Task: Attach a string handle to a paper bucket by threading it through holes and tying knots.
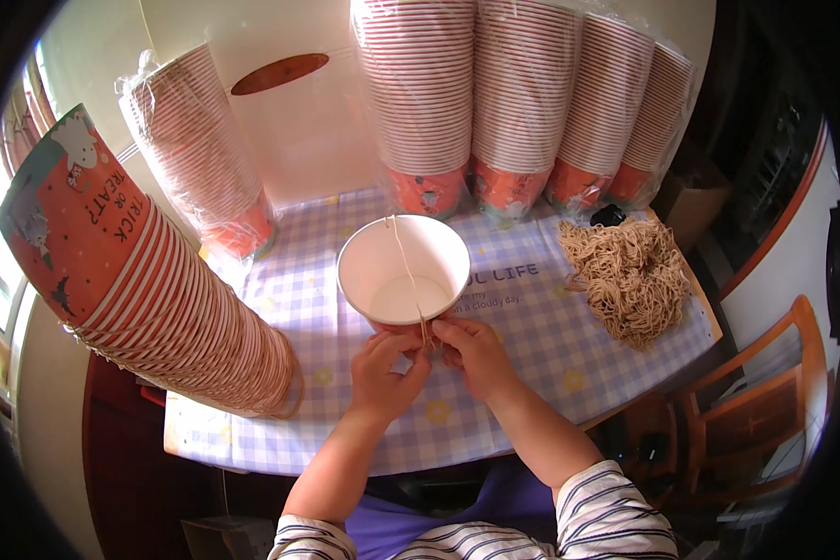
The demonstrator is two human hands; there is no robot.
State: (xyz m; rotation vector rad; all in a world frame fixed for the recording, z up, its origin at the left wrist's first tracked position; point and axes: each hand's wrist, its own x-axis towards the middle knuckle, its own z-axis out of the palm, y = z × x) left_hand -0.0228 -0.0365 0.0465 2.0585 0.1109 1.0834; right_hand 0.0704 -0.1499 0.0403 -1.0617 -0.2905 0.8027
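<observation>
A: Quick: where's the cup?
B: White-lined paper cup (383,266), mouth up, around the middle of the cloth-covered table (261,439). Can't tell if its base sits flat.

A: Why there?
B: My read: it's straight ahead of the person, so both hands reach it evenly and the inside is easy to see.

A: And the cord?
B: Thin tan cord (404,257) crosses the mouth from far rim to near rim, then drops to the fingers. Probably pinched against the near wall so it won't slide off the rim.

A: Hands?
B: Left hand (385,373): fingers curled, thumb bent toward the index, tips nipping the cord just below the near rim. Right hand (476,355): similar, nearly closed, fingertips on the cord too. Exact finger crossings hidden.

A: Arms?
B: Both come in over the near edge, slanting inward; the hands meet in front of the cup, backs mostly up. Right forearm slants more.

A: Rest?
B: Tall nested cup stack (187,317) by the near left corner, wrapped cup stacks (523,103) along the far edge; likely parked clear of the elbows. Loose cord tangle (630,280) near the right edge, presumably handy for the right hand.
</observation>
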